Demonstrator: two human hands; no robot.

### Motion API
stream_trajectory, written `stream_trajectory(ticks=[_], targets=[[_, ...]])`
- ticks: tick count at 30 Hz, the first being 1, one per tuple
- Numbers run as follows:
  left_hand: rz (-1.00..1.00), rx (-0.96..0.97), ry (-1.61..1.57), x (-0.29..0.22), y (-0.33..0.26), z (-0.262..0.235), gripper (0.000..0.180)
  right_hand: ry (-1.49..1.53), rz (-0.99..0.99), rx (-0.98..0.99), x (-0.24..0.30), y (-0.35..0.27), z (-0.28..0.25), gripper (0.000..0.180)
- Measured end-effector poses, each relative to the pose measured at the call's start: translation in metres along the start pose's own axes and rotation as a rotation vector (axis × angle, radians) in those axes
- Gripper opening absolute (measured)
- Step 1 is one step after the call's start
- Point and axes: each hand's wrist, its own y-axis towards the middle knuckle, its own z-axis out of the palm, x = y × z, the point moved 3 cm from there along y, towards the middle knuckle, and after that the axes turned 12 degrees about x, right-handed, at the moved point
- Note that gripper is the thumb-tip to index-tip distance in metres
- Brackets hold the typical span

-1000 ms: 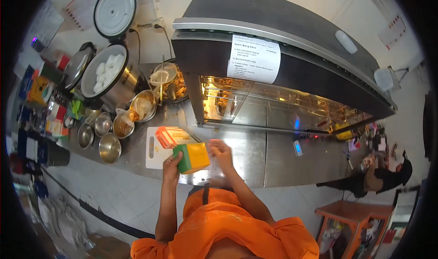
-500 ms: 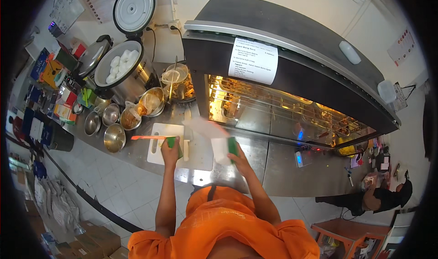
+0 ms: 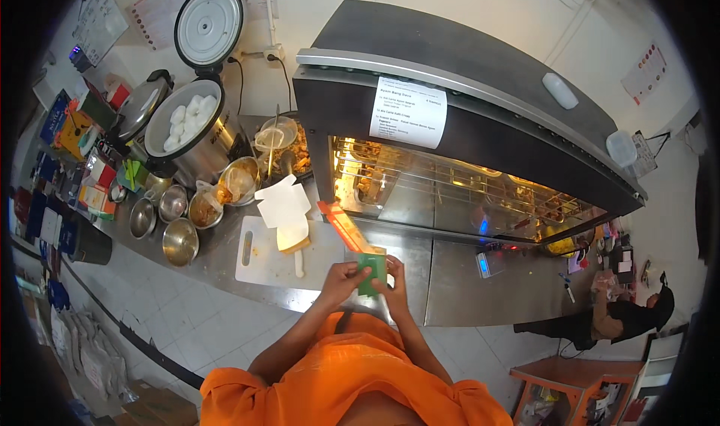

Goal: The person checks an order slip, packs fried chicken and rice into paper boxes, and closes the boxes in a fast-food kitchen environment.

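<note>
Both hands grip a partly folded cardboard food box (image 3: 370, 274), green on the panel facing me, with a long orange and yellow side reaching up and away to the left. My left hand (image 3: 343, 282) pinches its left edge, and my right hand (image 3: 394, 282) holds its right side with the thumb on the green panel. A second food box (image 3: 291, 235) sits on the white cutting board (image 3: 262, 265), its white flaps spread open. Beside that box, a white handle (image 3: 299, 265) lies on the board; whatever it belongs to is hidden.
Metal bowls (image 3: 181, 242) stand left of the board, near a large rice cooker (image 3: 223, 139) holding white bundles, its lid up. Behind the counter's middle rises a heated glass display cabinet (image 3: 465, 178) with a paper slip (image 3: 407, 112) on it. Another person (image 3: 626, 317) stands at far right.
The box in my left hand is now on the board with its flaps open. My left hand has moved right and joined my right hand on the other box.
</note>
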Motion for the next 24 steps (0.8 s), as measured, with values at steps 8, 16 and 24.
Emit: stream_trajectory(ticks=[8,16,24], targets=[[0.028,-0.219,0.045,-0.006,-0.042,-0.024,0.023,0.788,0.211,-0.231,-0.131,-0.034,-0.14,0.05],[0.039,-0.183,0.725,0.006,-0.029,-0.004,0.014,-0.478,0.016,-0.344,-0.062,0.019,-0.09,0.081],[0.167,0.034,-0.515,-0.015,-0.041,-0.011,0.063,-0.694,-0.459,-0.01,0.074,0.047,0.033,0.04]])
